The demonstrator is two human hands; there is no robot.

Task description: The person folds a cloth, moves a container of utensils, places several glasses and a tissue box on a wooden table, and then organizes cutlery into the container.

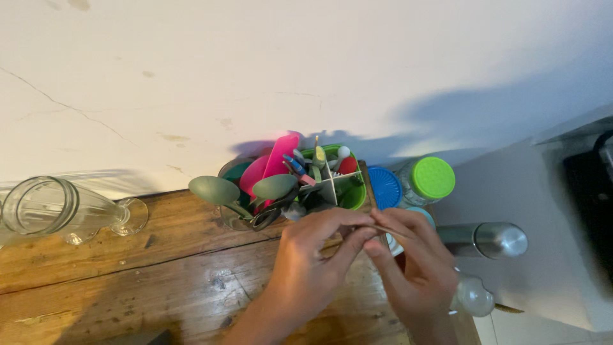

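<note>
My left hand (311, 265) and my right hand (416, 265) meet over the far edge of a wooden table (159, 281). Together their fingertips pinch a thin brown stick (385, 229). Just behind the fingers stands a green utensil holder (353, 195) with white dividers, filled with small tools. Beside it on the left is a clear jar (231, 217) holding two grey-green spoons (214, 190), pink spatulas (278, 158) and black-handled scissors (268, 217). What lies under my hands is hidden.
A tall footed glass (60, 207) stands at the left. Right of the holder are a blue-lidded container (385, 187), a green-capped bottle (433, 178), a steel bottle (491, 239) and a clear round stopper (474, 296). A white wall rises behind.
</note>
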